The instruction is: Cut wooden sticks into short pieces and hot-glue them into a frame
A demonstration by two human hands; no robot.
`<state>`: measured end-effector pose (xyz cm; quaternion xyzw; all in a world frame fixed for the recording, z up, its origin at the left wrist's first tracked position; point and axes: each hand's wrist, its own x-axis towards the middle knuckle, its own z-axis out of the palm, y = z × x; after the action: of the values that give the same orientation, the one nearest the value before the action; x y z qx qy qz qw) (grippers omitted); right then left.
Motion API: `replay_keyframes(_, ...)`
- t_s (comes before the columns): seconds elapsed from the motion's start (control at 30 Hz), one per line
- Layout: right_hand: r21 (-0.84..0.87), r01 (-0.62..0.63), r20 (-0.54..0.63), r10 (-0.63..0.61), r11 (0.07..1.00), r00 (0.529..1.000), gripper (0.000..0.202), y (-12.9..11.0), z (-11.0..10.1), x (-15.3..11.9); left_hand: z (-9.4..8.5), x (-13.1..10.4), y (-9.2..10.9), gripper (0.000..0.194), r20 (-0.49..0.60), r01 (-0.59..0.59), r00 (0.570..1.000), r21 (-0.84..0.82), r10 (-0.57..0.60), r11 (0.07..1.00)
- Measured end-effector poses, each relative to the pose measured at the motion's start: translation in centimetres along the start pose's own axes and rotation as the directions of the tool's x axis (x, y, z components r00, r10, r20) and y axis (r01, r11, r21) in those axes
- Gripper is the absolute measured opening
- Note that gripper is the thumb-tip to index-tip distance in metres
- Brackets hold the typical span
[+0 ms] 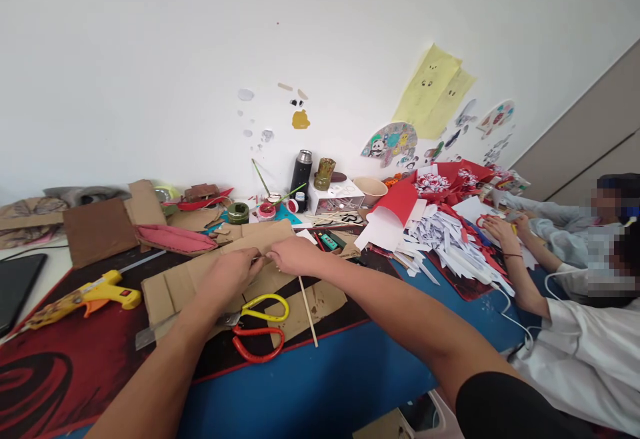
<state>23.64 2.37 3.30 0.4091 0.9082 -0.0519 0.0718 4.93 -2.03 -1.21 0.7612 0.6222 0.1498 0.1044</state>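
Observation:
My left hand [237,271] and my right hand [293,256] meet fingertip to fingertip over pieces of brown cardboard [173,286]. Both are closed in a pinch; whatever lies between the fingers is too small and hidden to name. Just below them rest scissors [261,310] with one yellow and one red handle, their blades partly covered by my left forearm. A thin wooden stick [308,312] lies across a flat, stained cardboard piece [327,298] beneath my right hand. Left of my left hand is a yellow hot glue gun [93,294], on its side on the dark red mat.
Along the wall stand a black thermos [301,176], a green jar [238,212], a white box [337,196] and a bowl [371,191]. White paper strips [445,242] are heaped at the right, where another person's hands [501,234] work. A tablet [19,289] lies far left.

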Motion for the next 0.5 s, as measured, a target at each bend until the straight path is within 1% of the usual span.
replay_keyframes(0.23, 0.015, -0.001, -0.003, 0.001, 1.0, 1.0, 0.043, -0.03, 0.01, -0.14, 0.38, -0.04, 0.19, 0.033, -0.025, 0.022, 0.999, -0.022, -0.022, 1.0)
replay_keyframes(0.5, 0.044, -0.007, 0.016, 0.007, 0.999, 1.0, 0.042, -0.04, -0.03, -0.16, 0.51, -0.03, 0.37, 0.035, -0.014, 0.035, 0.999, -0.016, -0.035, 0.999)
